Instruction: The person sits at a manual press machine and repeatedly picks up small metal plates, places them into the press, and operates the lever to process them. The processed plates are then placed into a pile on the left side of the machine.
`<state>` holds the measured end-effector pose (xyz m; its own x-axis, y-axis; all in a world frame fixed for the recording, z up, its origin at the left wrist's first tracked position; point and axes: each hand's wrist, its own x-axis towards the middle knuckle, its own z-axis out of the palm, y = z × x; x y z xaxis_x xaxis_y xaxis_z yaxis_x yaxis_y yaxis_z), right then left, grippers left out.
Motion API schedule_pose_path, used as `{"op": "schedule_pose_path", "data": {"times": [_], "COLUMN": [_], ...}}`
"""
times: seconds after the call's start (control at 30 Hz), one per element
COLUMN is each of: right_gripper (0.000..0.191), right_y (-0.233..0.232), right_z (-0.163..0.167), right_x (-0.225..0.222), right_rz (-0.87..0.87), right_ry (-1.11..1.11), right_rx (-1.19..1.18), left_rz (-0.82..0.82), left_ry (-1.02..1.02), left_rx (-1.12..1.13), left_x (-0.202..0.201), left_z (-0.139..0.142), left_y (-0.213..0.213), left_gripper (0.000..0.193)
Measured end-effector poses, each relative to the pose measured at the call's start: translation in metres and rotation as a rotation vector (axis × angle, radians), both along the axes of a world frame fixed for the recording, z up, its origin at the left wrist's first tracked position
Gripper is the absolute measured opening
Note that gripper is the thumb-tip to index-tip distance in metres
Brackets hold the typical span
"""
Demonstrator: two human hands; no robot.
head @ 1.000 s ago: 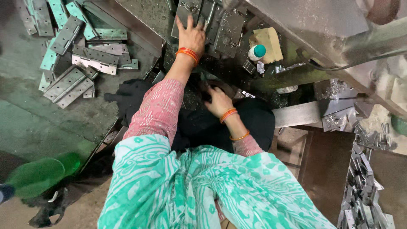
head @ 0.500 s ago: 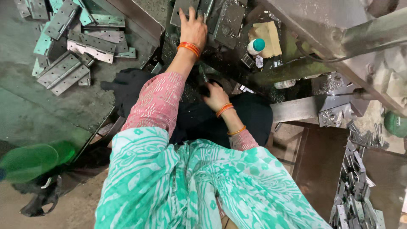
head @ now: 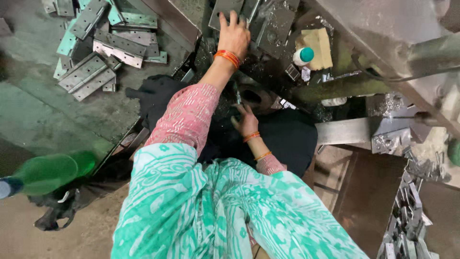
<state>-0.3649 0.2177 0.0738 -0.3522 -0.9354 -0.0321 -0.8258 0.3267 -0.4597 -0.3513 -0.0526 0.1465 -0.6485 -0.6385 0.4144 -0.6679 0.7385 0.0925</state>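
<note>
My left hand [head: 234, 34] reaches far forward, its fingers curled over a grey metal hinge plate [head: 224, 6] on the dark machine bed [head: 273, 29]. It wears orange bangles and a pink sleeve. My right hand [head: 247, 121] is lower, close to my body, and closed around a thin metal rod [head: 237, 93] that sticks up beside a dark round part. The fingertips of this hand are partly hidden in shadow.
A heap of grey hinge plates [head: 103, 45] lies on the floor at upper left. A white bottle with a teal cap [head: 303, 55] stands by a yellow sponge [head: 318, 47]. More metal pieces [head: 407, 216] pile at the right; a green bottle [head: 45, 172] lies left.
My left hand has stayed on the hinge plate and my right hand on the rod, drawn slightly nearer to me. The view has shifted a little.
</note>
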Motion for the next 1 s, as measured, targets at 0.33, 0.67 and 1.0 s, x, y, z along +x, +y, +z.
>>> {"op": "schedule_pose_path", "data": {"times": [0.33,0.67,1.0], "right_gripper": [0.057,0.050,0.051], "right_y": [-0.048,-0.006,-0.039], "right_z": [0.086,0.007,0.070], "right_x": [-0.052,-0.004,-0.045], "right_rz": [0.122,-0.045,0.113], "right_ry": [0.069,0.014,0.033], "right_rx": [0.237,0.133,0.183], "left_rz": [0.027,-0.003,0.036], "left_ry": [0.039,0.020,-0.150], "left_rx": [0.105,0.098,0.243], "left_x": [-0.017,-0.021,-0.010], "left_z": [0.007,0.012,0.010], "left_y": [-0.011,-0.011,-0.007], "left_gripper": [0.028,0.029,0.040]}}
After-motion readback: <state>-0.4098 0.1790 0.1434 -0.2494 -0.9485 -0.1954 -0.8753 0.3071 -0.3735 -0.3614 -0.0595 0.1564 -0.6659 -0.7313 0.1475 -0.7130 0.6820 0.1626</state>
